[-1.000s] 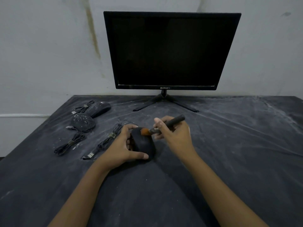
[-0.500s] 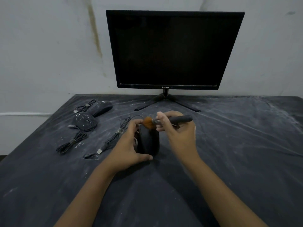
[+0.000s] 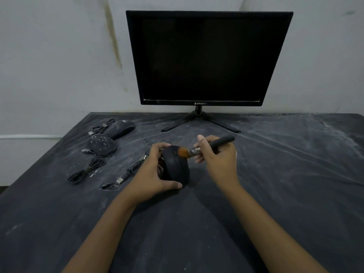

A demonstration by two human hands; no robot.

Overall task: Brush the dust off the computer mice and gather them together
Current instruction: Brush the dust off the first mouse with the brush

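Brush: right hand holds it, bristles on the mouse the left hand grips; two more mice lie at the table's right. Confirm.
Wrong side: the head view shows the speckled mouse and the far mouse at the table's left, not right. Rest holds.

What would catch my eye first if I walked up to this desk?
The big dark monitor stands at the back of the dusty black table. In front of it, the left hand grips a black computer mouse while the right hand holds an orange-bristled brush to it. Two more mice lie at the far left.
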